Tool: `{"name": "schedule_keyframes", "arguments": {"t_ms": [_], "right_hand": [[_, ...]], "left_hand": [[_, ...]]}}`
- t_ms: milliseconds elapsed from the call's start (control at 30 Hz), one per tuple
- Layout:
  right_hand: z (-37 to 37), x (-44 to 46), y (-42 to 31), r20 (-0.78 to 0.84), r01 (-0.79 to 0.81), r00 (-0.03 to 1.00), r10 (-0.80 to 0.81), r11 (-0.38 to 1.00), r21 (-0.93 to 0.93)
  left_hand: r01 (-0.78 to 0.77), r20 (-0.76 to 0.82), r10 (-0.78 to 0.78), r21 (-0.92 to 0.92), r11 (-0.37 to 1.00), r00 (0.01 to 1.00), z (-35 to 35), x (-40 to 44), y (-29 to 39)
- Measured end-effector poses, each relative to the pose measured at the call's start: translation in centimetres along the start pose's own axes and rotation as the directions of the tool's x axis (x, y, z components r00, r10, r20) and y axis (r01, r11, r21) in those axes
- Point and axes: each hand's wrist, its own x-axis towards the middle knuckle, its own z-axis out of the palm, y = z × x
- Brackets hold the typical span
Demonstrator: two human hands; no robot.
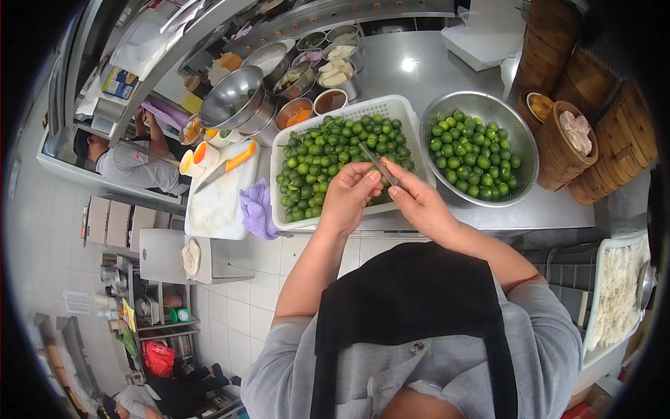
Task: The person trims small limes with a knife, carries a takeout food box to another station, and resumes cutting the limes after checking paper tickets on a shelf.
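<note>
Above the near side of a white plastic basket (413, 115) full of small green limes (310, 164), my two hands are close together. My right hand (422, 202) is closed around a small knife (377, 165), its narrow grey blade pointing up and left over the limes. Beside it, my left hand (349, 194) is pinched, thumb against fingers; what it holds is mostly hidden. To the right stands a perforated metal colander (528, 115), which also holds many limes (474, 157).
Left of the basket are a purple cloth (259, 209) and a white cutting board (218, 208) with a yellow-handled knife (227, 166). Metal bowls (234, 98) of ingredients line the back. Bamboo steamers (565, 153) stack at right. Another person (139, 164) is at far left.
</note>
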Motion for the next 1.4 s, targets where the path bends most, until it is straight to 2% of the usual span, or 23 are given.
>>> {"name": "schedule_keyframes", "arguments": {"t_ms": [67,167,200,267,467,533,633,667,700,733,800,833,900,933,1000,1067,1133,1167,1200,1267,1300,1367,1400], "right_hand": [[0.0,0.0,-0.4,-0.009,-0.081,0.997,0.082,0.996,0.04],[-0.1,0.2,-0.9,0.057,-0.271,0.961,0.271,0.874,0.405],[-0.2,0.3,-1.0,0.056,-0.271,0.961,0.272,0.874,0.404],[-0.6,0.4,-1.1,0.129,-0.463,0.877,0.463,0.743,0.484],[-0.5,0.7,-0.4,0.146,-0.465,0.882,0.447,0.783,0.413],[-0.6,0.7,-0.3,0.138,-0.458,0.886,0.443,0.785,0.418],[-1.0,0.7,-0.7,0.13,-0.478,0.871,0.474,0.754,0.451],[-1.2,0.6,-0.7,0.128,-0.502,0.851,0.509,0.719,0.481],[-1.6,0.6,-0.5,0.136,-0.505,0.85,0.509,0.715,0.484],[-2.2,0.5,0.0,0.169,-0.501,0.856,0.489,0.704,0.503],[-2.3,0.6,0.4,0.2,-0.493,0.863,0.464,0.686,0.535],[-2.2,0.5,0.3,0.136,-0.444,0.884,0.448,0.71,0.547],[-2.0,0.3,-0.4,0.031,-0.377,0.902,0.43,0.751,0.542],[-2.0,0.5,-0.4,0.027,-0.375,0.902,0.43,0.752,0.542],[-1.8,0.7,-0.3,0.086,-0.4,0.905,0.417,0.764,0.505],[-1.3,0.8,-0.2,0.113,-0.411,0.904,0.412,0.767,0.492],[-1.0,1.0,-0.4,0.136,-0.414,0.906,0.4,0.773,0.48],[-0.9,1.0,-0.5,0.136,-0.418,0.905,0.404,0.779,0.468],[-0.8,0.9,-0.5,0.135,-0.423,0.903,0.409,0.783,0.457],[-0.9,0.9,-0.6,0.114,-0.394,0.914,0.389,0.787,0.475],[-0.9,0.7,-0.9,0.06,-0.337,0.936,0.346,0.837,0.432],[-0.9,0.5,-1.2,-0.001,-0.276,0.954,0.301,0.876,0.394],[-1.0,0.5,-1.3,0.001,-0.242,0.965,0.262,0.89,0.386]], "left_hand": [[0.015,-0.016,-0.015,0.0,1.0,1.0,-0.3,-0.1,0.0],[-0.069,-0.082,0.062,-0.091,0.993,0.995,-1.0,0.0,0.2],[-0.069,-0.081,0.061,-0.092,0.993,0.995,-0.9,-0.1,0.7],[-0.065,-0.106,0.059,-0.045,0.997,0.993,-0.1,-0.2,1.7],[-0.143,0.048,0.136,0.245,0.959,0.99,4.5,2.6,4.2],[-0.266,0.274,0.155,0.434,0.861,0.949,6.4,3.9,5.1],[-0.282,0.309,0.125,0.537,0.796,0.943,6.3,4.6,7.2],[-0.362,0.312,0.211,0.582,0.728,0.926,5.4,4.7,7.9],[-0.314,0.261,0.175,0.733,0.604,0.949,4.0,4.3,8.6],[-0.25,0.205,0.146,0.855,0.454,0.968,2.7,3.9,9.4],[-0.011,0.01,0.046,0.999,0.036,0.999,1.3,2.0,9.7],[-0.012,0.01,0.039,1.0,0.028,0.999,0.3,1.4,8.9],[-0.127,0.137,0.038,0.971,-0.203,0.99,-1.9,0.9,6.8],[-0.131,0.141,0.037,0.97,-0.203,0.989,-2.0,1.3,6.1],[-0.239,0.288,0.145,0.928,-0.285,0.947,-1.4,1.9,4.3],[-0.225,0.272,0.115,0.922,-0.315,0.955,-1.2,2.9,2.9],[-0.19,0.271,0.075,0.821,-0.539,0.96,-1.3,3.8,1.7],[-0.169,0.246,0.058,0.801,-0.574,0.968,-1.5,4.2,1.2],[-0.17,0.246,0.057,0.802,-0.573,0.968,-1.5,4.3,1.5],[-0.216,0.275,0.126,0.911,-0.351,0.953,-1.9,4.4,2.5],[-0.223,0.282,0.122,0.908,-0.356,0.952,-1.4,4.2,3.4],[-0.113,0.08,0.154,0.969,0.222,0.985,-0.2,3.0,5.0],[-0.116,0.085,0.147,0.969,0.218,0.985,-0.5,2.7,4.8]]}}
